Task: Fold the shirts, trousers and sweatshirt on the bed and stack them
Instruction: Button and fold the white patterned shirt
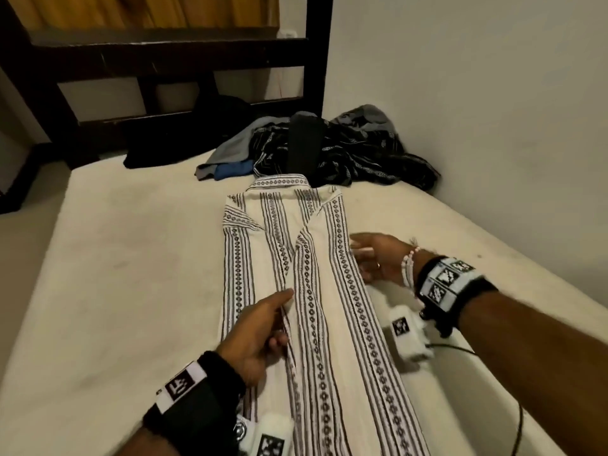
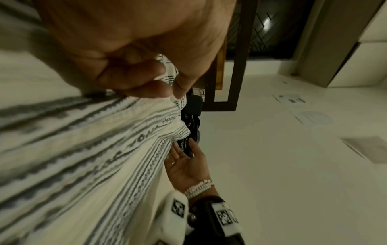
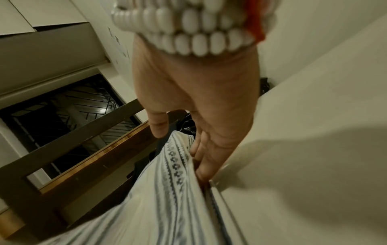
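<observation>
A cream shirt (image 1: 329,291) with dark patterned stripes lies lengthwise on the bed (image 1: 131,258), collar at the far end, sides folded in. My left hand (image 1: 284,315) pinches the front edge of the shirt near its middle; the left wrist view shows thumb and curled fingers (image 2: 155,89) closed on the fabric (image 2: 104,149). My right hand (image 1: 358,255) is at the shirt's right edge. Its straight fingers (image 3: 207,154) run along and under the fold (image 3: 173,165), with the thumb apart above it.
A heap of unfolded clothes lies at the far end: dark patterned cloth (image 1: 355,156), grey and blue pieces (image 1: 230,162), a black item (image 1: 304,139). The dark bed frame (image 1: 164,60) stands behind. A wall (image 1: 477,110) borders the bed's right side.
</observation>
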